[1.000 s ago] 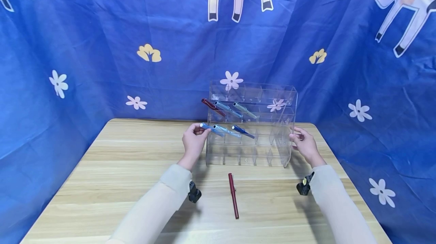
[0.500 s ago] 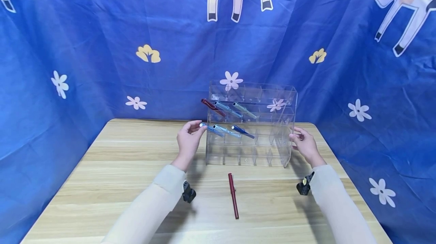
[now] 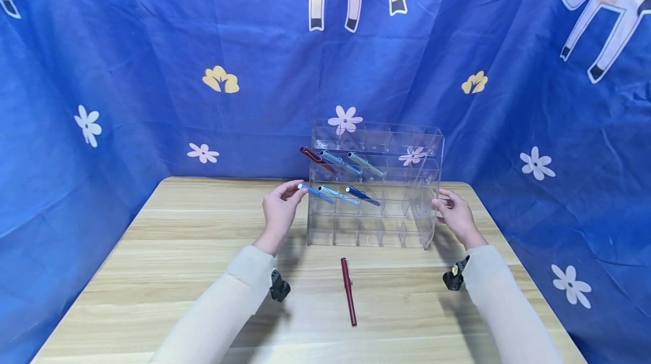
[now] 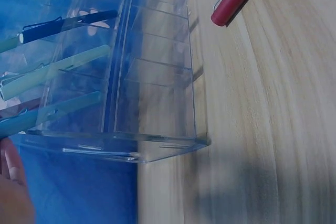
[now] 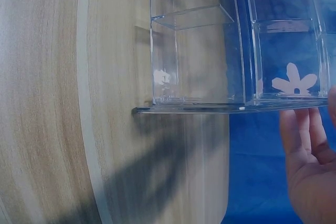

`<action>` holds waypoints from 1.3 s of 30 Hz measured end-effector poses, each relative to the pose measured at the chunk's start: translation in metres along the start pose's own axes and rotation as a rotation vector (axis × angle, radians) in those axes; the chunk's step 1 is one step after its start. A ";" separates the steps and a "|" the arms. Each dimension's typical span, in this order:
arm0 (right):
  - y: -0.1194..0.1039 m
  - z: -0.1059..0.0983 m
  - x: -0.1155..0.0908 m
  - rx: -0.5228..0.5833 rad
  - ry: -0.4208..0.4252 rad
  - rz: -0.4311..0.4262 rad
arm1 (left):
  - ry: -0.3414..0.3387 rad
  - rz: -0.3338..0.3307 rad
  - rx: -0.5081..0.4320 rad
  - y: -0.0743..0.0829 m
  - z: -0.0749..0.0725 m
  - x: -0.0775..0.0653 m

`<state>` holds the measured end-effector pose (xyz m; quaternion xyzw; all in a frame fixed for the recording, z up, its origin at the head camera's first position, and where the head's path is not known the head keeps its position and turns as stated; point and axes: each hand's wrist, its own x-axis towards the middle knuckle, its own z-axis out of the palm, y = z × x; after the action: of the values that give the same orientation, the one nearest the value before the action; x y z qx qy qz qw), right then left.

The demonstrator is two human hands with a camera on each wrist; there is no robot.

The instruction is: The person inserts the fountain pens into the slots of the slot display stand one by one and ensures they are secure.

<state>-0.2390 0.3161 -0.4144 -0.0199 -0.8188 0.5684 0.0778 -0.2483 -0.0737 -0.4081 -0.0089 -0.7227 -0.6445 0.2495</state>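
Observation:
A transparent acrylic pen rack [image 3: 371,228] stands at the back of the table, with several capped pens slanting in its left slots. My left hand [image 3: 280,208] is at the rack's left side, thumb and forefinger pinching the cap end of a light blue pen [image 3: 317,193]. Seen from the left wrist, that pen [image 4: 58,111] lies in a slot, its cap end by the fingers [image 4: 11,163]. My right hand [image 3: 455,217] rests its fingertips against the rack's right side panel, its fingers [image 5: 304,129] mostly straight in the right wrist view.
A dark red pen [image 3: 348,293] lies on the wooden table [image 3: 396,319] in front of the rack. Another dark red pen [image 3: 317,159] sits in a higher row, beside blue and pale green ones. Behind the table hangs a blue patterned curtain [image 3: 274,104].
My left hand has drawn a little to the left, its fingertips now at the very end of the light blue pen. The right hand has stayed against the rack.

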 end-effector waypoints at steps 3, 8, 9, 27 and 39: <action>0.000 0.000 0.000 0.003 -0.007 -0.001 | -0.015 -0.008 -0.004 -0.001 -0.001 0.001; 0.000 0.000 0.000 0.008 -0.007 -0.006 | -0.038 -0.030 -0.046 -0.001 -0.001 0.002; 0.000 -0.001 0.000 0.007 -0.006 -0.007 | -0.043 -0.032 -0.053 -0.002 -0.002 0.002; 0.000 0.000 -0.001 -0.018 0.000 -0.006 | -0.071 -0.115 -0.094 0.018 -0.031 -0.009; -0.001 0.000 0.000 -0.027 -0.006 -0.003 | -0.046 -0.395 -0.081 -0.035 -0.050 -0.036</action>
<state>-0.2392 0.3156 -0.4136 -0.0180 -0.8268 0.5571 0.0758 -0.2112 -0.1150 -0.4513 0.1083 -0.6894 -0.7091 0.1012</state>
